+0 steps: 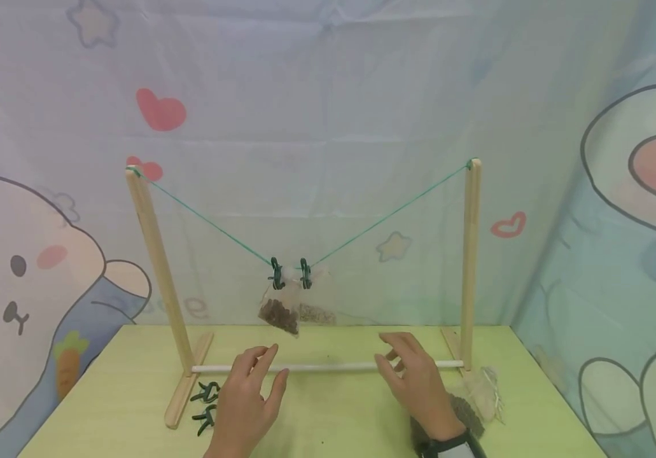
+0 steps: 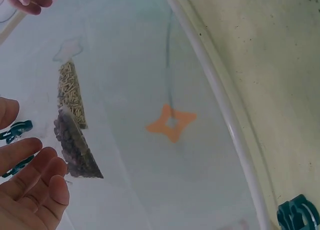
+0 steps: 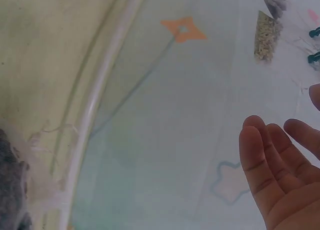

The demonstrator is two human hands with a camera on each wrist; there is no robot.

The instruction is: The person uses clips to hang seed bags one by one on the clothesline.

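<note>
Hovering with spread, empty fingers just in front of the white rod point(image 1: 328, 367): left hand point(image 1: 247, 397) and right hand point(image 1: 416, 381). Hanging above the rod from two green clips point(image 1: 290, 273) on the sagging green string point(image 1: 213, 226): dark pouch point(image 1: 279, 312) and pale pouch point(image 1: 316, 312). Best to steady a pouch from below before pinching its clip open, so as not to tug the string

Your green table point(image 1: 333, 426) carries the wooden rack point(image 1: 181, 388), two loose green clips point(image 1: 204, 404) at left, and mesh pouches point(image 1: 479, 394) at right.

You see a cartoon-rabbit backdrop point(image 1: 328, 127) across the frame's top, and two spare green clips point(image 1: 204, 404) at lower left.
</note>
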